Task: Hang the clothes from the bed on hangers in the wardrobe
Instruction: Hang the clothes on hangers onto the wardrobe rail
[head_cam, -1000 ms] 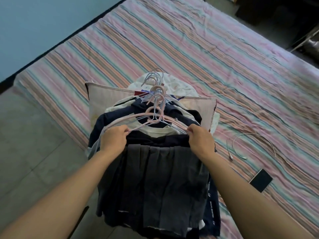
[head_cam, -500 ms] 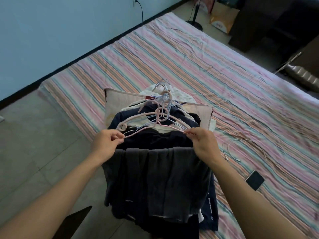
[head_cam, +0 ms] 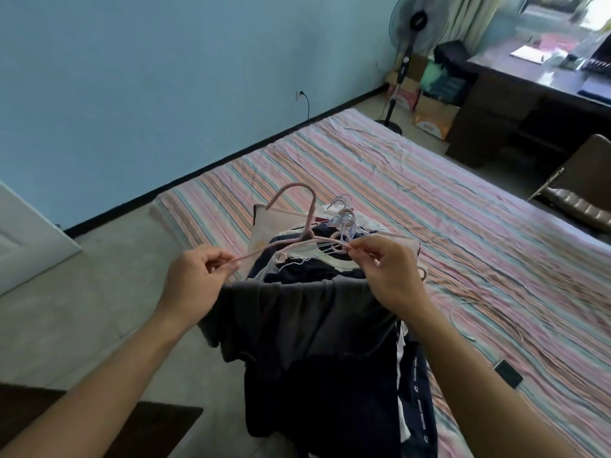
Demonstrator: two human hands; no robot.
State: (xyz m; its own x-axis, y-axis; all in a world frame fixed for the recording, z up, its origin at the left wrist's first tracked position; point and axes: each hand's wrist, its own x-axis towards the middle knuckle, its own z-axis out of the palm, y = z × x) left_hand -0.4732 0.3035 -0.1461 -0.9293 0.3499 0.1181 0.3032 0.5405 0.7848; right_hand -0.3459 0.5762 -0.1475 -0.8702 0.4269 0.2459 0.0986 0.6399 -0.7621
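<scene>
- Both hands pinch one pink hanger [head_cam: 299,241]: left hand [head_cam: 195,282] at one end, right hand [head_cam: 386,276] at the other, a grey garment [head_cam: 297,319] draped beneath.
- Remaining clothes [head_cam: 330,391] lie piled on the bed [head_cam: 429,209]; the wardrobe isn't visible, so hanging has probably barely begun.

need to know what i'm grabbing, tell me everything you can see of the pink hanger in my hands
The pink hanger is thin, plastic-looking, with a curved hook pointing up and left. It is lifted above the clothes pile, tilted. The left hand pinches one arm end, the right hand the other. No garment hangs on it.
</scene>
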